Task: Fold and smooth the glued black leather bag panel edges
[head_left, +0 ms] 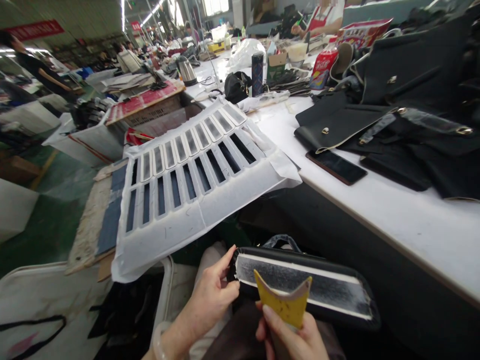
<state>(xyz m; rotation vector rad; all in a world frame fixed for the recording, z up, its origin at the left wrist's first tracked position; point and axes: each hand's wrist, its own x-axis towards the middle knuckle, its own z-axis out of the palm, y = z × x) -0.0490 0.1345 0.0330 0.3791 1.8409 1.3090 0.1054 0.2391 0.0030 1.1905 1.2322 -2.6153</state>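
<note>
My left hand [212,295] pinches the near-left end of a black bag [371,300], thumb and fingers on its rim. The bag lies tilted over my lap with its long base panel facing me. That panel [333,285] is dark and whitish-smeared, with white edging along both long sides. In my right hand [294,340] is a yellow card [287,307] with a concave notched end, held in front of the panel. Whether the card touches the panel I cannot tell. Behind the bag, a clear-wrapped handle [283,241] shows.
A white-covered board [221,210] with rows of slots, some holding whitish strips, slopes beyond my hands. On the white table [393,210] at right lie a phone [336,167] and black bag pieces [412,60]. A bin [167,295] of black material stands lower left. Other people work farther back.
</note>
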